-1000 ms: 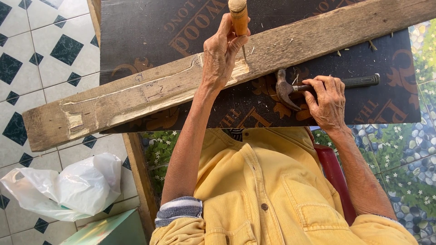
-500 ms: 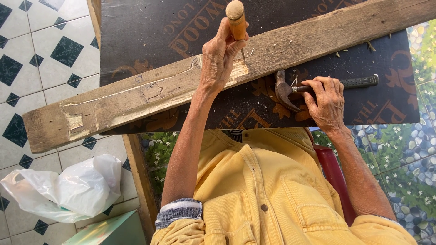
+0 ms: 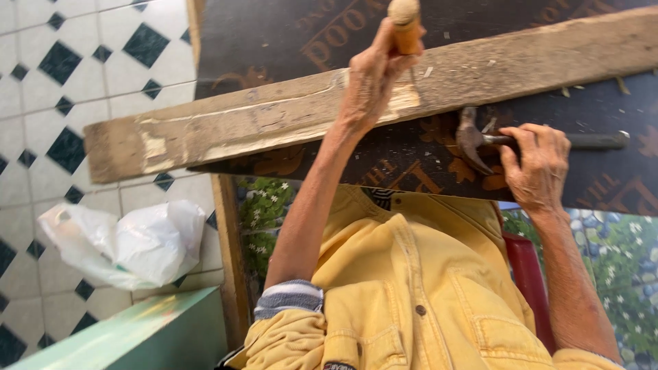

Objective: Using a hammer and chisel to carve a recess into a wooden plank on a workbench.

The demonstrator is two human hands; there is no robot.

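Observation:
A long weathered wooden plank (image 3: pixel 260 127) lies across a dark printed board (image 3: pixel 274 41) that serves as a work surface. My left hand (image 3: pixel 370 82) is closed around a tool with a rounded wooden handle (image 3: pixel 406 27), held upright with its lower end on the plank; its tip is hidden behind my fingers. My right hand (image 3: pixel 538 164) grips a claw hammer (image 3: pixel 471 137) close to its head, resting on the dark board just below the plank. The hammer's dark handle runs off to the right.
A crumpled white plastic bag (image 3: pixel 130 243) lies on the black-and-white tiled floor (image 3: pixel 68 68) at the left. A pale green box edge (image 3: pixel 137 336) shows at the bottom left. A red seat part (image 3: pixel 524 274) sits by my right arm.
The view has shifted a little, so the plank and hands sit further right in frame. Both hands keep the same hold on their tools, in the same places on the plank and board.

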